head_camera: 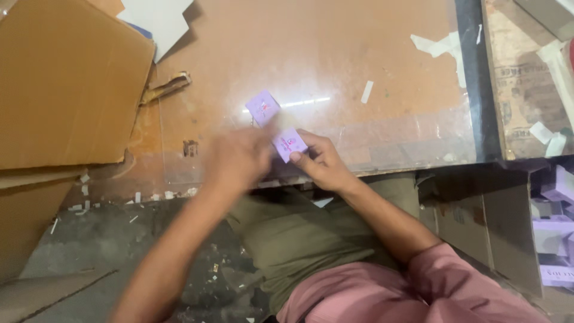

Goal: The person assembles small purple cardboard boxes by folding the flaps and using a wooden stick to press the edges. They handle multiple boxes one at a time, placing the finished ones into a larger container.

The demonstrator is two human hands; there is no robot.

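Note:
My right hand pinches a small lilac card with a pink print, held just above the near edge of the brown table. My left hand is blurred with motion right beside it, its fingers reaching up to a second small lilac piece that lies or hovers on the tabletop just beyond. Whether the left fingers grip that piece is unclear from the blur.
Large cardboard sheets cover the table's left side, with white paper behind them. Scraps of white tape dot the surface. A box of lilac cartons stands at the lower right. My lap is below the table edge.

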